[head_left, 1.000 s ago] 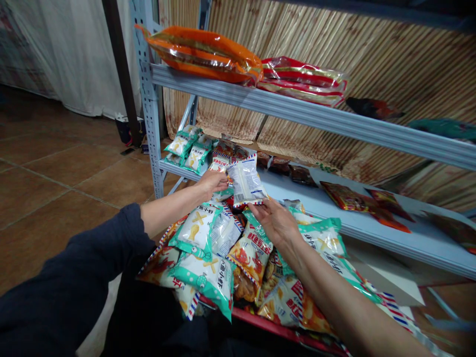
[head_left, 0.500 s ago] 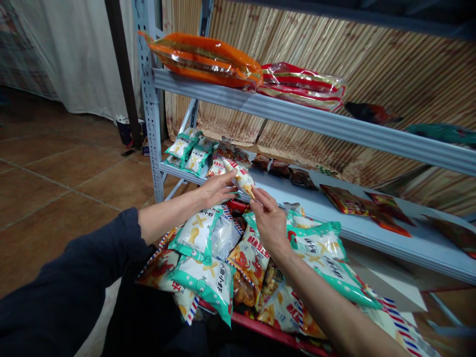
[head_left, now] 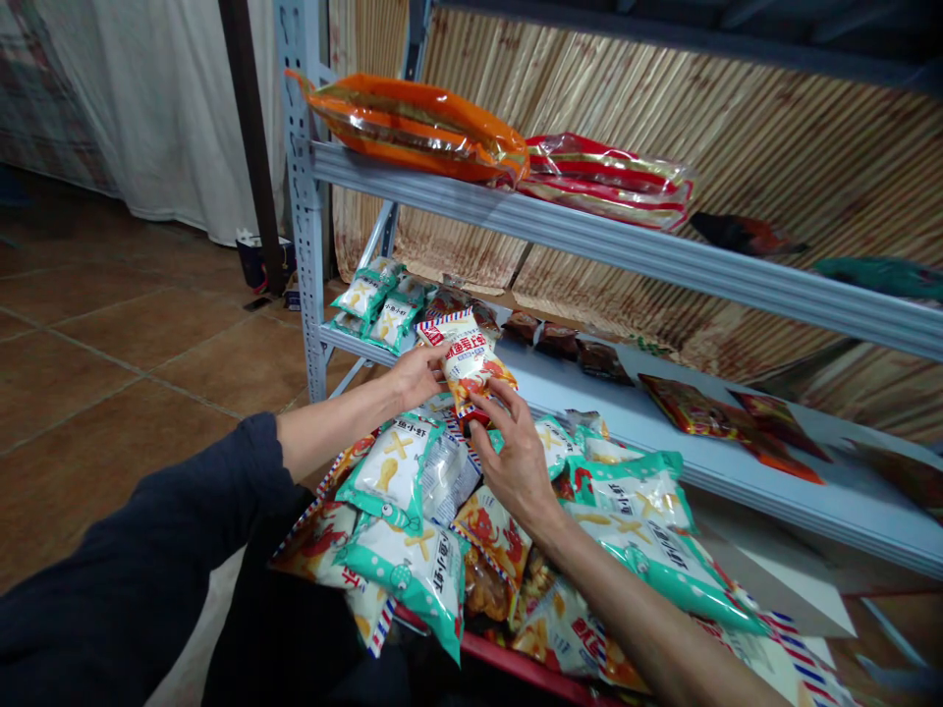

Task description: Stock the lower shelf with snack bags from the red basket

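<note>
A cream snack bag (head_left: 471, 353) with red lettering, a red picture low on its front and a striped top edge is held up before the lower shelf, its printed front facing me. Fingers of my left hand (head_left: 419, 378) are closed on the bag's left side. At its lower right corner, my right hand (head_left: 520, 457) grips with bent fingers and thumb. Below both hands is a red container (head_left: 516, 666) heaped with snack bags. Teal-and-white bags, such as this teal bag (head_left: 413, 565), lie on top, with a red-and-cream bag (head_left: 495, 530) among them.
A blue-grey metal rack (head_left: 302, 216) stands ahead. On its lower shelf, teal bags (head_left: 368, 295) sit at the left and dark packets (head_left: 556, 339) farther right. An orange package (head_left: 419, 128) and a red package (head_left: 611, 177) lie on the shelf above. Tiled floor (head_left: 147, 344) extends left.
The snack bag has turned from edge-on to show its front. My left hand has closed on its side, and my right hand has shifted lower along its bottom edge.
</note>
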`<state>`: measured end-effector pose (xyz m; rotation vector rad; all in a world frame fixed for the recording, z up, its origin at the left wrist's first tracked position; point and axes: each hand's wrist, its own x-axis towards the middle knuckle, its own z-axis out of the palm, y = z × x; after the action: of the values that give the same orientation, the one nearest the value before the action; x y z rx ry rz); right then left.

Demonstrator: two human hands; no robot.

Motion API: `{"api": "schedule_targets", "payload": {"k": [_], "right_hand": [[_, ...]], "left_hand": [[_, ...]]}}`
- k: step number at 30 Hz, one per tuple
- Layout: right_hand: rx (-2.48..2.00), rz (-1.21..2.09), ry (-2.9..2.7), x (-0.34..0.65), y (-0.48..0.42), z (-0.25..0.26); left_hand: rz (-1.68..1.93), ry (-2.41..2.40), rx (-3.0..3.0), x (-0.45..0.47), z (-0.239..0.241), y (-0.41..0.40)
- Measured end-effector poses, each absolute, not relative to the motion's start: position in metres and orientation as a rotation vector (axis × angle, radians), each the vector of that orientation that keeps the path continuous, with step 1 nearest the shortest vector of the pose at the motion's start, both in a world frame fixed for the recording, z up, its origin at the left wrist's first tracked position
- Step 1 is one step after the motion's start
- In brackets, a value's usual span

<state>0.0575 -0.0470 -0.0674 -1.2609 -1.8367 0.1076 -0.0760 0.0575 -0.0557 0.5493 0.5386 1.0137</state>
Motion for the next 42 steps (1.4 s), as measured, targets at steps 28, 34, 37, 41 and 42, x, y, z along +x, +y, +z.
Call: {"api": "schedule_targets", "payload": {"k": [28,34,37,41,42], "right_hand": [[-1.247,1.295,-0.623,0.069,-0.013,-0.066],[-1.265,1.342,-0.615,0.065,-0.015,-0.064],[-1.276,1.373,-0.684,0.070,-0.013,-0.062],[-1.265,1.435,-0.702,0.077,-0.007,-0.055],[-1.268,1.455,-0.686,0.079,-0.006,-0.053]], "left_hand": [[1.002,0.541,0.609,-0.080,-0.062,0.083],[1.062,0.642,0.590,-0.071,-0.064,0.092],[1.072,0.677,0.577,-0.069,-0.065,0.094],[1.078,0.726,0.554,-0.068,-0.066,0.093],[1.077,0.729,0.558,-0.067,-0.066,0.093]]}}
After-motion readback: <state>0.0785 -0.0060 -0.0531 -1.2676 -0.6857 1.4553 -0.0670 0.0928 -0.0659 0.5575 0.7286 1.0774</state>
